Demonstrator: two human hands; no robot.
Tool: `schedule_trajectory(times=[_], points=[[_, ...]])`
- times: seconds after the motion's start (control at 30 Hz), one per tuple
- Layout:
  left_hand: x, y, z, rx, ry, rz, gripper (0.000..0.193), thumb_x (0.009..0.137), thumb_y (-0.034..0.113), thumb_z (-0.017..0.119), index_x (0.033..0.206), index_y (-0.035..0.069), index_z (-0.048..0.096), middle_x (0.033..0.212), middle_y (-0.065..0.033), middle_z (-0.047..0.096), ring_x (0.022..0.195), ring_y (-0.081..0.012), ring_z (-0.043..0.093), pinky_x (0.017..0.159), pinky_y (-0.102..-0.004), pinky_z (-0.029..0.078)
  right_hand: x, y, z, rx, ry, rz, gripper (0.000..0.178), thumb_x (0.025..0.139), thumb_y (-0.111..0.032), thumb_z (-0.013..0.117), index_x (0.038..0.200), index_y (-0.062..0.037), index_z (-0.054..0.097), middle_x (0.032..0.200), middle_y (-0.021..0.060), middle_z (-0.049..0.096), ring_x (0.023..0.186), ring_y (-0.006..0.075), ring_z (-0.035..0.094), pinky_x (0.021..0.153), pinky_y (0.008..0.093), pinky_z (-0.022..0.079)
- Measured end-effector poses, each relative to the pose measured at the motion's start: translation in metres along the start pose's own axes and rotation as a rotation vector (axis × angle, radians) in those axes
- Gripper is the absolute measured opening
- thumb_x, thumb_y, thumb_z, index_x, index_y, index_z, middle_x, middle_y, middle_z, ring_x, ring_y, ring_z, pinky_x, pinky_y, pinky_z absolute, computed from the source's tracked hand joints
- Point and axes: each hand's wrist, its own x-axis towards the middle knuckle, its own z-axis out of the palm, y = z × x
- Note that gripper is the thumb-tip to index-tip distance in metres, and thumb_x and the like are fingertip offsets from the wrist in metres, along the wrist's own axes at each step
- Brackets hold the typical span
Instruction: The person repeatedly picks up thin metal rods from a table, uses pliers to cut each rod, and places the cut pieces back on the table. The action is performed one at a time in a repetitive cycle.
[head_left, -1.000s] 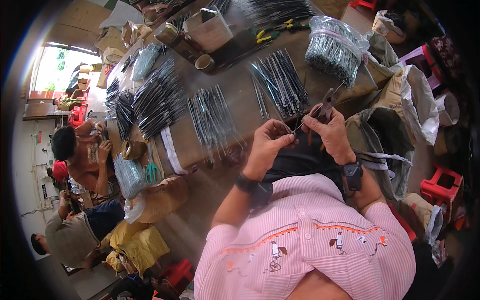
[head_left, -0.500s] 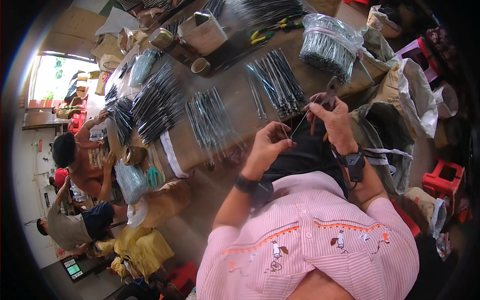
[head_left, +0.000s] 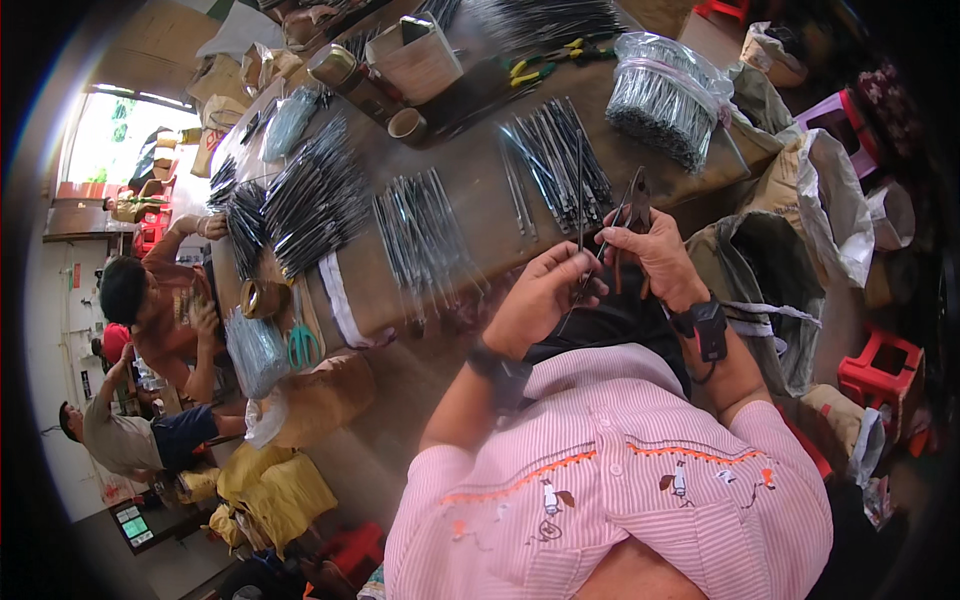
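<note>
left hand (head_left: 545, 300): raised before the chest, wrist bent, fingers curled and pinched on a thin dark rod (head_left: 579, 200) that stands nearly upright above the fist.
right hand (head_left: 655, 255): just beside the left, almost touching it, fingers wrapped tight round the handles of pliers (head_left: 632, 205); the nose points up toward the rod.
rod: held in the air over the near edge of the table (head_left: 470, 200), between both hands.
left of the hands: fanned piles of dark rods (head_left: 425, 235) on the table, a tape roll (head_left: 262, 297), green scissors (head_left: 300, 345); two people sit at the far left end.
behind the hands: a flat rod pile (head_left: 555, 165), a small cup (head_left: 407, 125), a box (head_left: 415, 60).
right: a wrapped bundle (head_left: 660, 95) of rods, an open sack (head_left: 770, 270), a red stool (head_left: 880, 370).
in the way: nothing covers the grip; the fists hide the rod's lower end.
change: both hands have stayed together at the same spot; the view has tipped, so the table sits lower.
</note>
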Motion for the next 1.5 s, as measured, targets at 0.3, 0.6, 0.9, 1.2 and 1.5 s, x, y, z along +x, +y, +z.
schedule_trajectory(times=[0.3,0.6,0.9,1.2,1.5], points=[[0.014,-0.022,-0.004,-0.101,0.213,0.056,0.009,0.087,0.009,0.066,0.091,0.008,0.058,0.078,-0.0008,0.061,0.057,-0.0098,0.055,0.046,-0.0192,0.039,-0.005,0.008,0.005,-0.071,0.002,-0.052,0.021,0.084,-0.012,0.069,0.098,0.0008,0.061,0.088,0.011,0.066,0.071,0.0147,0.063,0.065,0.026,0.053],[0.01,-0.011,-0.003,0.183,0.252,0.27,0.02,0.086,0.004,0.064,0.106,0.002,0.066,0.076,0.0013,0.06,0.052,-0.0028,0.046,0.046,-0.0168,0.035,-0.02,0.019,-0.031,0.758,-0.156,0.367,0.03,0.089,-0.016,0.046,0.108,0.0042,0.057,0.107,0.0255,0.061,0.092,0.0354,0.064,0.069,0.0363,0.059],[0.015,-0.018,0.004,0.735,0.37,0.591,0.02,0.088,0.001,0.058,0.107,0.003,0.066,0.077,0.0024,0.058,0.059,-0.0026,0.048,0.05,-0.0186,0.039,-0.035,0.021,-0.034,-0.548,-0.263,0.089,0.058,0.067,0.0,0.05,0.125,-0.0018,0.045,0.098,0.0059,0.053,0.089,0.017,0.053,0.079,0.0256,0.046],[0.013,-0.014,0.01,0.799,0.409,0.583,0.019,0.087,0.001,0.059,0.105,0.002,0.066,0.077,-0.0002,0.059,0.058,-0.0043,0.048,0.05,-0.0201,0.04,-0.03,0.008,-0.035,-1.134,-0.151,-0.415,0.031,0.071,-0.006,0.053,0.1,0.0001,0.059,0.089,0.0207,0.06,0.077,0.0351,0.058,0.069,0.0366,0.047],[0.014,-0.015,0.011,0.728,0.405,0.481,0.02,0.087,0.002,0.059,0.106,0.0,0.065,0.074,-0.0002,0.059,0.055,-0.0042,0.047,0.049,-0.0192,0.038,-0.026,0.013,-0.041,-1.398,-0.109,-0.27,0.028,0.072,-0.011,0.056,0.099,-0.0054,0.059,0.077,0.0197,0.059,0.072,0.0391,0.058,0.064,0.0423,0.046]])
